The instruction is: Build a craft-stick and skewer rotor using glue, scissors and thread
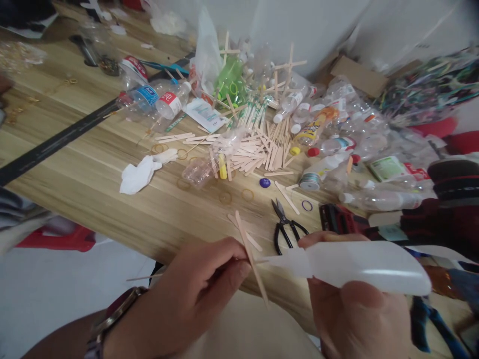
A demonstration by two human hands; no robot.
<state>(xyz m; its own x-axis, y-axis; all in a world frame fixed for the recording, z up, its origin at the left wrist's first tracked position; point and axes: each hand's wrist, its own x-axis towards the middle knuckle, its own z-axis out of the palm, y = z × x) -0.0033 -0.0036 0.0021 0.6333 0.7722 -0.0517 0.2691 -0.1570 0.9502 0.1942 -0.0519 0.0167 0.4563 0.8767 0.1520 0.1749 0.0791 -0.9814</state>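
White and translucent, a squeeze bottle [366, 267] lies in the curled grip of the right hand [355, 309], its nozzle tip at the wooden stick [251, 257] that the left hand [194, 279] pinches between thumb and forefinger. Taking the black-handled scissors [286, 227] as landmark: the bottle is on their near side, a purple ring [307, 206] and blue cap [265, 183] lie just beyond them, a pile of wooden sticks [258, 149] farther back, and crumpled white tissue [139, 174] well to their left.

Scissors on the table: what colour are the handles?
The scissors have black handles, best seen in the head view.
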